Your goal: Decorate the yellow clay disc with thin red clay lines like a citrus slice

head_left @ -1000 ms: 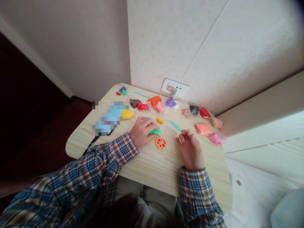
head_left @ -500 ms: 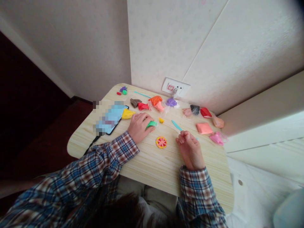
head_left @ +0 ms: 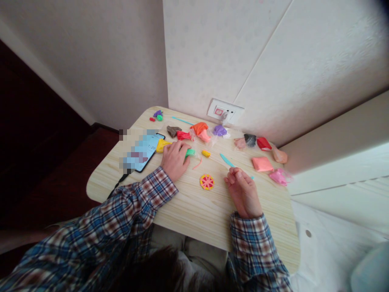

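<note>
My left hand rests palm down on the wooden table, fingers lowered and slightly apart. It lies against a green clay packet and beside a yellow clay packet. To its right is a thin salmon-coloured clay strip. My right hand is raised over the table's right half, thumb and fingertips pinched; whatever they hold is too small to name. Between both hands lies a flat round clay piece, yellow-rimmed with red wedges and pink lines. A small yellow clay piece sits behind it.
A blue plastic clay tool lies just behind my right hand. A phone with a cable is at left. Several clay packets line the back and right, including an orange one and a salmon one. Small clay fruits sit far left.
My left hand has drawn back a little to the left, and the thin salmon strip now shows beside it. My right hand stays pinched in nearly the same place.
</note>
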Tool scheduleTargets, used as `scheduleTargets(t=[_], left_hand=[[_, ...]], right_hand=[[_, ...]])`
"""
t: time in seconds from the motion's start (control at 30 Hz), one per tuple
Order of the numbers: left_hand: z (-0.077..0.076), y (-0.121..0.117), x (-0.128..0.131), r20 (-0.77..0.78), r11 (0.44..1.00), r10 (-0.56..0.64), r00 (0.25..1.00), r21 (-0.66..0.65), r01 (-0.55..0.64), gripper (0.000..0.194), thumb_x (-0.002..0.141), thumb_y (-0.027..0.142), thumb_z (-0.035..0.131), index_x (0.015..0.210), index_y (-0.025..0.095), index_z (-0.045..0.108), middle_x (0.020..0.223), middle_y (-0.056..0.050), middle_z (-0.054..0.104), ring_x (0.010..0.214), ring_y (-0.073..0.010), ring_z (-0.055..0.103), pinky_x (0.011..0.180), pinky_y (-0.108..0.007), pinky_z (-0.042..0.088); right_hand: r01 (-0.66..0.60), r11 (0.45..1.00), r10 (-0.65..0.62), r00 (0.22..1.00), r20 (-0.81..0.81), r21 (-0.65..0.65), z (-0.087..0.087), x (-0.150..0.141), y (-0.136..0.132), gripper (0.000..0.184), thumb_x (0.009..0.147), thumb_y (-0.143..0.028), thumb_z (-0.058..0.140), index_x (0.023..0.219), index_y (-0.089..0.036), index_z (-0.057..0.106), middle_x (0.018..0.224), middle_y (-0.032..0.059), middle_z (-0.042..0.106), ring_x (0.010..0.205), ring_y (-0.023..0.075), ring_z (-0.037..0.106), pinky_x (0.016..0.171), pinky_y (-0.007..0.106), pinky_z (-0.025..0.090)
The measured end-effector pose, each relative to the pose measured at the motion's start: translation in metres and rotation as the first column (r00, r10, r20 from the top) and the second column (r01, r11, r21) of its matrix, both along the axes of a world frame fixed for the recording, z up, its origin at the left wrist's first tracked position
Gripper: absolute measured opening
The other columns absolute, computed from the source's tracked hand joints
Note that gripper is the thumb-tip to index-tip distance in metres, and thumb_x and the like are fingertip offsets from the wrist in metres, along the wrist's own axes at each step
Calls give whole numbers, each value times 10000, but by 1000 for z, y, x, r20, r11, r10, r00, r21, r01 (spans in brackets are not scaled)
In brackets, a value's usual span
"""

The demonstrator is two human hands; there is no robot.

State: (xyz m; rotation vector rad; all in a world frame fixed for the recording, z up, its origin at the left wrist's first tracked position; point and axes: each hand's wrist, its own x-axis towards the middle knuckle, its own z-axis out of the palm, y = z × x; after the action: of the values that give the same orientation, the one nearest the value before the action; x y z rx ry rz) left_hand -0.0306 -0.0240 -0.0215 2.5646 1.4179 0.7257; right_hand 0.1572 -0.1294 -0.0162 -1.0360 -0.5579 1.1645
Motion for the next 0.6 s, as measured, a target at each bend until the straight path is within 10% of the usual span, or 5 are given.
scheduleTargets(t=[0.6], left_hand=[[-1, -1, 0, 85, 997, -45, 995, 67, 39, 480, 768, 149, 506, 1245, 130, 460, 1190, -119, 519, 1111, -258, 468, 915, -408, 369]], right_hand=[[6, 1000, -6, 1000, -31, 15, 2, -1, 0, 217, 686, -378, 728, 689, -189, 622, 746, -23, 443, 604, 69, 375, 597, 226, 385]])
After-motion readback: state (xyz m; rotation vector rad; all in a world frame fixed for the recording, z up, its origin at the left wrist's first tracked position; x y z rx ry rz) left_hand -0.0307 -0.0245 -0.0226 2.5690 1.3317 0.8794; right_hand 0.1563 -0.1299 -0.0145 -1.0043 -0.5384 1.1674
